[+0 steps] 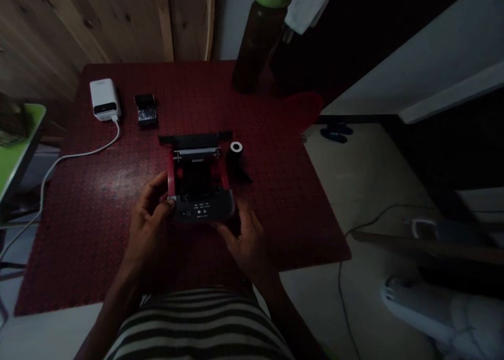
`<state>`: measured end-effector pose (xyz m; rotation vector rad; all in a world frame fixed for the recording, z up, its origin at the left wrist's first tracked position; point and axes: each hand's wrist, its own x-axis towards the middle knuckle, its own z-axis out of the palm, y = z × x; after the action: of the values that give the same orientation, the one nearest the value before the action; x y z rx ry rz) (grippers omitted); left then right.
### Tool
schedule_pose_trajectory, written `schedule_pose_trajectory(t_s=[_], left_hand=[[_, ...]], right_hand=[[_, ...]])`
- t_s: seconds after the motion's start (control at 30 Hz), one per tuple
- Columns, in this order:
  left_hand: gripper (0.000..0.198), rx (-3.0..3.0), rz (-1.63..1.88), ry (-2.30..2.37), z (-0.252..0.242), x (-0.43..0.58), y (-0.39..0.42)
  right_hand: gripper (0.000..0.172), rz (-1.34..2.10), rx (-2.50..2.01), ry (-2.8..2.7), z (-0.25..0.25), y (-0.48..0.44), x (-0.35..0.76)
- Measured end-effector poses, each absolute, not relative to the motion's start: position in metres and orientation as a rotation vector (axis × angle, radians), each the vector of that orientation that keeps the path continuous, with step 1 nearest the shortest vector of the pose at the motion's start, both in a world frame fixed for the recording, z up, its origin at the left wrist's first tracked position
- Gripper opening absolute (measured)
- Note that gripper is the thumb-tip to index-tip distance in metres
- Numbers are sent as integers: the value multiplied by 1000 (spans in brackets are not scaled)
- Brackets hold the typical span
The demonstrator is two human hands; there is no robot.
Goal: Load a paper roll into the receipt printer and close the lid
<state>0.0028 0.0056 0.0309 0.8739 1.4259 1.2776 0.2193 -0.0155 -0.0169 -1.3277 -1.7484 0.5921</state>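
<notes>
A small red and black printer [202, 205], likely a label or receipt type, rests on the table with its lid [197, 138] raised and its inner bay exposed. My left hand [151, 218] grips its left side, thumb on the near left corner. At the near right corner, the fingers and thumb of my right hand [248, 239] close round the edge. Just right of the printer stands a dark roll [235, 152] with a white ring on top and a loose dark strip trailing toward me. The dim light hides detail inside the bay.
A dark red patterned mat [299, 218] covers the table. Toward the back are a white power bank [104, 98] with a white cable [86, 152], a small opened black case [145, 110] and a tall green-capped bottle [255, 45]. A green-topped surface [23, 139] stands left.
</notes>
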Motion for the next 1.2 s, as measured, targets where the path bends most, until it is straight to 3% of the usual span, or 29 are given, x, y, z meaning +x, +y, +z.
schedule_pose_trajectory(t_s=[0.1,0.23,0.37,0.5,0.77,1.03,1.2], left_hand=[[57,876,1303,1423,22,1,3],[56,996,1345,1417,13,-2,1],[58,1162,1381,1374,10,-2,2],[57,1214,1395,1383,7,-4,1],[63,1168,1351,1357,-6,-8,-2],[62,1160,1364,1367,-5,-7,-1],[60,1162,1357,1367,-1,-7,-1]], right_hand=[[52,553,-1327,-1779,-2,-11,232],[33,369,-1280,-1837,36,15,241],[34,339,-1110,-2199,74,66,216],[30,470,-1321,-2770,94,107,173],[37,504,-1388,-3005,101,121,153],[25,222,-1357,-2698,115,89,171],[23,398,-1206,-2074,117,58,245]])
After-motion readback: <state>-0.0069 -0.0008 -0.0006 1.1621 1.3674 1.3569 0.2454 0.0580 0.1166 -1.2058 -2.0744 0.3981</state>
